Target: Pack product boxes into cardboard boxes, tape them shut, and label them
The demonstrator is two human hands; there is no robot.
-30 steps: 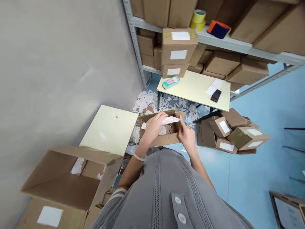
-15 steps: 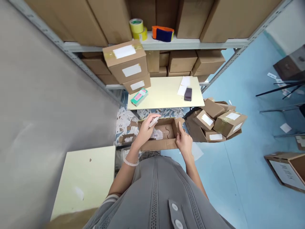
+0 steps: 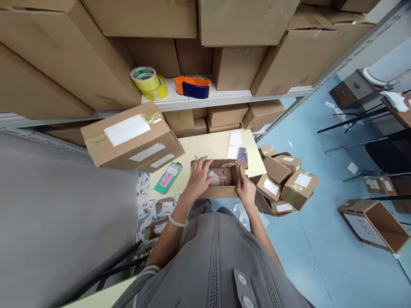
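I hold a small open cardboard box (image 3: 224,190) in front of my chest, over the near edge of a pale yellow table (image 3: 205,147). My left hand (image 3: 199,176) curls over the box's left wall, its fingers closed on it, with a small whitish item (image 3: 212,175) inside the box by the thumb. My right hand (image 3: 246,189) grips the box's right side, its index finger up along the right flap. The box's flaps stand open.
The table carries a green and pink packet (image 3: 167,176), a dark phone (image 3: 242,155) on white papers, and stacked sealed boxes (image 3: 131,137). A shelf holds yellow tape rolls (image 3: 147,79) and a tape dispenser (image 3: 192,87). Small boxes (image 3: 282,179) and paper strips (image 3: 144,201) litter the blue floor.
My view swung up and toward the shelf. The white slip that my left hand held a second ago is gone from it, and the box now sits over the table's edge.
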